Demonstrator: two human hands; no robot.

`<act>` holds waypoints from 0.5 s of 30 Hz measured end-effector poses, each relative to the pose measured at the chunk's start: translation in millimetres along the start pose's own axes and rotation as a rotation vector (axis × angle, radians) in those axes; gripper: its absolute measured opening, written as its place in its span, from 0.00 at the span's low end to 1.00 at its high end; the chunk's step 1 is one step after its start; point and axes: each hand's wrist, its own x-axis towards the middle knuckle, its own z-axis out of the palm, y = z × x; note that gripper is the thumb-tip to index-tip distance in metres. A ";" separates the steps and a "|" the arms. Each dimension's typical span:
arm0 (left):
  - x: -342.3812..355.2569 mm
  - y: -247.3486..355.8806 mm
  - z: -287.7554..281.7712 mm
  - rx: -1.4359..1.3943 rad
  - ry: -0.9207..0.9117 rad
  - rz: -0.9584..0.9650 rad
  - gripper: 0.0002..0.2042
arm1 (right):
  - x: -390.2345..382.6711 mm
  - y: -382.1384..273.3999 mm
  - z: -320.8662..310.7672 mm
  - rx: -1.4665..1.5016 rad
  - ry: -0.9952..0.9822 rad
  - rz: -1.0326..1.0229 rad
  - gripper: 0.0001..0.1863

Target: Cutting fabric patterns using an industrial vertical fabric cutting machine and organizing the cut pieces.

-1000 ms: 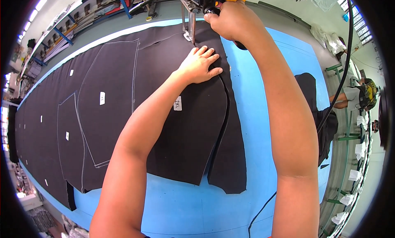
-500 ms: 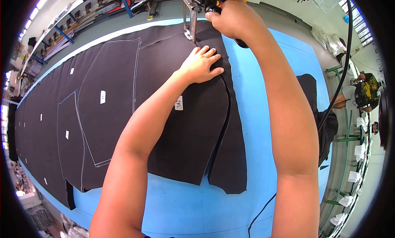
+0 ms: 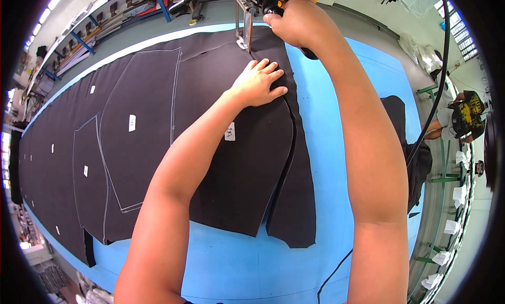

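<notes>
- Black fabric (image 3: 150, 93) lay spread on the blue counter (image 3: 226, 262), before the person and mostly to the left of the hands; its long axis seemed to run from left to right across the person, though the wide view bent its edges
- Curved slit (image 3: 291, 146) ran the other way, from the fabric's near edge up toward its far side, bowing to the right; a narrow strip (image 3: 302, 199) lay to the right of it, and the broad part with a white label (image 3: 230, 131) to the left
- Cutting machine (image 3: 270, 0) stood upright past the slit's far end; its metal foot (image 3: 241, 43) was near the left fingertips, just beyond them and apart
- Left hand (image 3: 259, 85) was the nearer one to the slit; it rested palm down on the fabric with fingers spread wide, holding nothing; the stretch of slit under it was hidden
- Right hand (image 3: 301, 21) was farther off and to the right, wrapped around the machine's dark grip; how its far-side fingers lay could not be told
- Left forearm (image 3: 179, 167) slanted over the fabric, right of most of the chalk outlines (image 3: 173, 93); right forearm (image 3: 368, 162) crossed above the counter's bare blue, with a black cable (image 3: 446, 36) farther to the right
</notes>
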 end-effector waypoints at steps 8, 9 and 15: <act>0.0 1.6 0.6 0.000 0.003 0.008 0.32 | 4.0 2.9 3.8 -0.004 0.004 -0.002 0.28; -0.2 2.0 0.7 0.000 0.004 0.007 0.32 | 3.9 2.7 4.0 -0.004 0.004 -0.003 0.28; -0.7 0.7 1.5 -0.001 0.016 0.015 0.31 | 6.0 1.8 4.0 -0.005 0.012 -0.012 0.29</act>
